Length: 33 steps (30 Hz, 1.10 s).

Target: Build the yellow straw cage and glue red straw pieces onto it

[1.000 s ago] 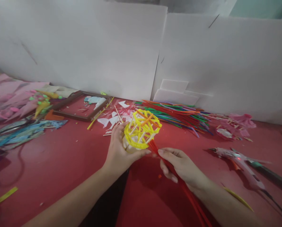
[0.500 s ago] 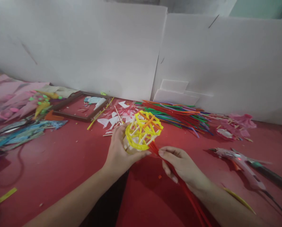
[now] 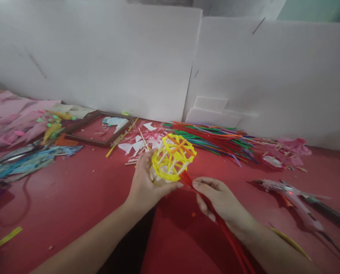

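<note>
My left hand is wrapped round the left side and base of a small round frame made of yellow strips, pale sticks and a few orange pieces on top. Its thumb lies along the near side of the base. Pinched in my right hand is a bundle of long red strips. Their upper ends touch or nearly touch the lower right edge of the yellow frame, and the strips trail down past my right wrist to the bottom of the view.
Behind lies a pile of coloured pipe cleaners. A pink glue gun with a lit red light rests at right, near a pink ruffled piece. A brown frame, blue strips and pink cloth are at left.
</note>
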Each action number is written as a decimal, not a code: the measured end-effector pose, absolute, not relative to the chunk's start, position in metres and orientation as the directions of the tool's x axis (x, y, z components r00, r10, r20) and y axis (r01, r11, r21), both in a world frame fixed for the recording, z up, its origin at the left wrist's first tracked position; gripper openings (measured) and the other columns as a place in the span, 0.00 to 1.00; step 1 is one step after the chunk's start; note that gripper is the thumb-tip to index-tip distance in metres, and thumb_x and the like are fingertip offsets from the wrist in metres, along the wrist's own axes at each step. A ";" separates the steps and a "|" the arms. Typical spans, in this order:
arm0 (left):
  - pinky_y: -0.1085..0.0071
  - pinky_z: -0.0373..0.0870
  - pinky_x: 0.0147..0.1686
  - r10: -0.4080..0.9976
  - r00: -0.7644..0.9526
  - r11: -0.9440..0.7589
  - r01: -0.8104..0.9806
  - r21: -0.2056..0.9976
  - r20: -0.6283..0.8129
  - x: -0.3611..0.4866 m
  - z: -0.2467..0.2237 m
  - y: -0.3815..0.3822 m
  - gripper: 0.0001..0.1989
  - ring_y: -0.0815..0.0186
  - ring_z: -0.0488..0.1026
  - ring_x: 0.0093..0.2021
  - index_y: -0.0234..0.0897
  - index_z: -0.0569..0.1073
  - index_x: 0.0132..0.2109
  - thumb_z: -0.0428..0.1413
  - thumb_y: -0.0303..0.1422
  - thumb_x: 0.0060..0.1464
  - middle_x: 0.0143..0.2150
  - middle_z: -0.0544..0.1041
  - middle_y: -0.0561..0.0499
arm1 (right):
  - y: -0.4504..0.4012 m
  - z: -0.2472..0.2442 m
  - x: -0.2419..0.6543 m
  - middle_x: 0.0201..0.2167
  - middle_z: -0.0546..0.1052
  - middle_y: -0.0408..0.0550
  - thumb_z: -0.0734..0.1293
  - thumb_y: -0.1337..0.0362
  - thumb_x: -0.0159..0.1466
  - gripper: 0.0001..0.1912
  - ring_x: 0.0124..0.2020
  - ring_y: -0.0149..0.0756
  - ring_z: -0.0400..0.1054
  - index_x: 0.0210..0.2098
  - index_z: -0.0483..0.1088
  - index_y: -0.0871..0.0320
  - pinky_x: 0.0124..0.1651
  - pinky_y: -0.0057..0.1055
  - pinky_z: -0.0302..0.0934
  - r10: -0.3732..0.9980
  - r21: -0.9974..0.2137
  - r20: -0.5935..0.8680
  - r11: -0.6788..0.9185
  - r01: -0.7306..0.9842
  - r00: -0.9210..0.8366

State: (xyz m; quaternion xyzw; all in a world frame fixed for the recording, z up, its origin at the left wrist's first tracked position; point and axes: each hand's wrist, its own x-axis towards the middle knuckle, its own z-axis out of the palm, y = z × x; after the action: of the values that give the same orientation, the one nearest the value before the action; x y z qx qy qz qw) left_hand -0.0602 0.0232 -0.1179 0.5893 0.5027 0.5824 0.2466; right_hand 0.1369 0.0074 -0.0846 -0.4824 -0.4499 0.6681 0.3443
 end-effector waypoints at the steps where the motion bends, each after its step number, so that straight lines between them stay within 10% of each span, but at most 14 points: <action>1: 0.51 0.64 0.60 0.893 -0.190 -0.352 0.271 0.896 0.408 -0.059 -0.116 0.023 0.49 0.48 0.62 0.64 0.42 0.60 0.59 0.73 0.39 0.28 0.62 0.63 0.41 | 0.007 -0.084 0.136 0.09 0.67 0.34 0.70 0.48 0.54 0.18 0.06 0.21 0.52 0.28 0.67 0.58 0.10 0.19 0.44 0.893 -0.931 -0.337 -0.364 -0.038 -0.299; 9: 0.56 0.77 0.46 0.982 -0.087 -0.168 0.012 0.986 0.169 -0.052 -0.094 0.016 0.44 0.50 0.76 0.50 0.40 0.62 0.55 0.72 0.34 0.29 0.50 0.75 0.45 | -0.010 -0.075 0.129 0.11 0.70 0.36 0.70 0.47 0.55 0.20 0.07 0.22 0.55 0.31 0.66 0.58 0.10 0.18 0.47 0.887 -0.910 -0.330 -0.390 -0.141 -0.324; 33: 0.49 0.68 0.56 0.890 -0.121 -0.385 0.320 0.866 0.440 -0.062 -0.108 0.022 0.51 0.49 0.69 0.58 0.43 0.56 0.62 0.72 0.42 0.33 0.58 0.67 0.41 | -0.006 -0.084 0.128 0.11 0.69 0.35 0.70 0.46 0.55 0.21 0.08 0.22 0.56 0.33 0.66 0.58 0.12 0.18 0.48 0.931 -0.952 -0.265 -0.294 -0.086 -0.250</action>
State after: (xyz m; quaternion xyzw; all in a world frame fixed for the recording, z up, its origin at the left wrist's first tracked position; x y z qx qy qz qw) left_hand -0.0620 0.0223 -0.1079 0.6128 0.4935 0.5631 0.2529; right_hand 0.1277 -0.0060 -0.0838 -0.4719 -0.4477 0.6514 0.3906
